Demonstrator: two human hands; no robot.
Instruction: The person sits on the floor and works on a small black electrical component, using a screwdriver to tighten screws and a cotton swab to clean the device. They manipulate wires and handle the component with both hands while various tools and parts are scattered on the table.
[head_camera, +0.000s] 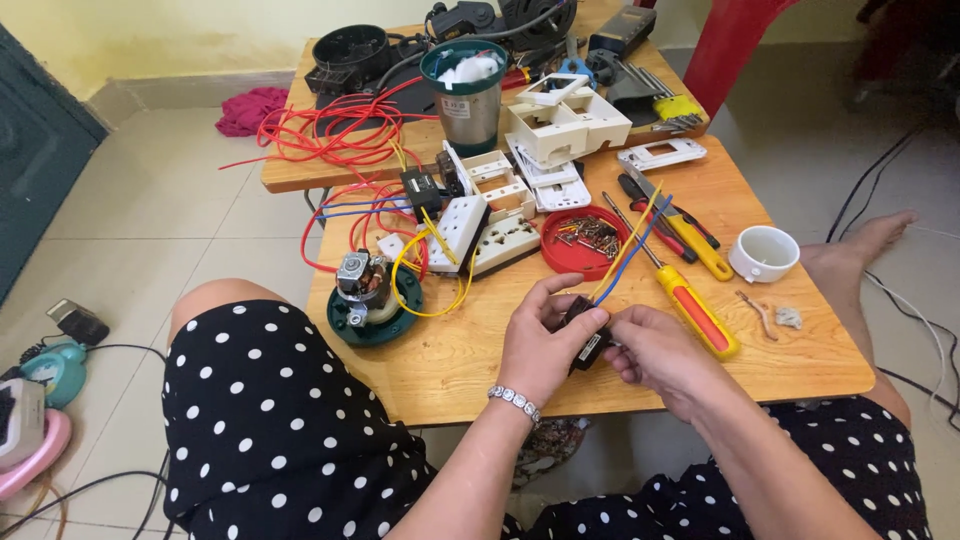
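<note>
My left hand (545, 340) and my right hand (655, 352) both grip a small black electrical part (585, 335) just above the near edge of a low wooden table (480, 360). Yellow and blue wires (630, 245) rise from the part and slant up to the right. A bead bracelet circles my left wrist. Just right of my hands lies a screwdriver with a yellow and red handle (695, 310). A red lid holding screws (585, 240) sits just beyond my hands.
A small motor on a green base (365, 295), white socket strips (480, 230), white switch housings (560, 125), tangled red wires (340, 130), a steel cup (468, 95), a white cap (763, 253) and pliers (680, 230) crowd the table. My knees in dotted fabric flank it.
</note>
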